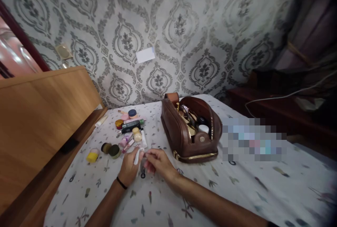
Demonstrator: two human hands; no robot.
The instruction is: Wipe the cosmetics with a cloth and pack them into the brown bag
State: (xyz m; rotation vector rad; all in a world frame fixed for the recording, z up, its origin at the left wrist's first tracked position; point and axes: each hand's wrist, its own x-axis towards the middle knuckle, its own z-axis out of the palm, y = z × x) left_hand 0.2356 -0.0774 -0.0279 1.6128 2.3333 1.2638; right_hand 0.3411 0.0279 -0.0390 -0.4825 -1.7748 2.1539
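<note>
My left hand (129, 166), with a black band on its wrist, is closed round a small white tube (137, 156). Close beside it, my right hand (161, 165) has its thumb and fingertips pinched together near the tube's end; what they hold, if anything, is too small to make out. Beyond my hands lie another white tube (144, 139), a cream-coloured jar (137, 134), a dark green bottle (131, 125) and several other cosmetics. To the right stands a brown leather toiletry bag (172, 139), unzipped, with a white-lidded jar (203, 129) and other items inside.
A patterned white sheet (158, 199) covers the surface. At the left are a yellow-lidded jar (92, 156), a dark green lid (114, 151) and a wooden board (47, 104). Patterned wallpaper (168, 37) rises behind. A blurred-out patch (252, 139) covers something right of the bag.
</note>
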